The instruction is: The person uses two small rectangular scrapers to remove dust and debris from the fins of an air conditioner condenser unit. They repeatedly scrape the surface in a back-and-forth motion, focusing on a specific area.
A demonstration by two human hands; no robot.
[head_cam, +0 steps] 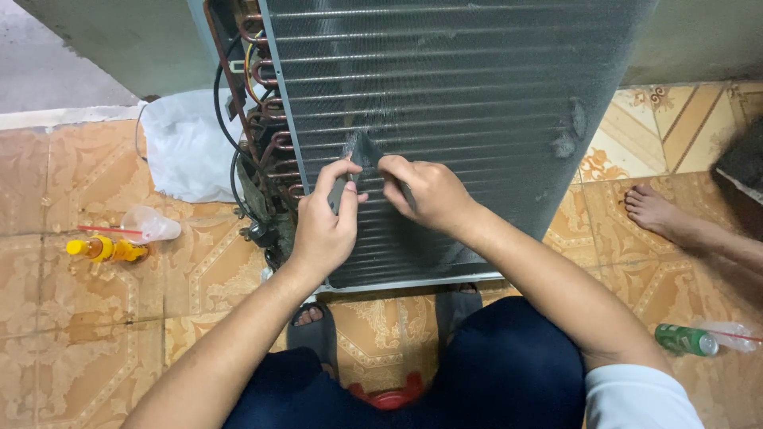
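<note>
**Both hands at the dusty coil**

We have both hands on the finned condenser coil (pixel 461 103), which lies flat on the patterned tile floor (pixel 79 318) in front of our knees. Our left hand (pixel 322 226) rests on the fins with its fingers (pixel 347 171) curled together, thumb and forefinger pinched on a grey clump of dust (pixel 364 148) that stands up from the fin surface. Our right hand (pixel 429 195) sits just beside it, touching the fins, its fingers (pixel 393 168) bent and closed on the same clump from the other side. So the dust lies between the two sets of fingertips, right at the tips, above both hands in the view.

More grey lint (pixel 568 135) clings to the fins well off to the right. Along the coil's left edge run copper tube bends (pixel 266 103) and black cables (pixel 226 127). A white plastic bag (pixel 183 143) lies beyond them. On the floor to the left we see a clear cup with a red straw (pixel 151 225) and a yellow bottle (pixel 107 249); to the right, a green bottle (pixel 685 340) and another person's bare foot (pixel 652 208).
</note>
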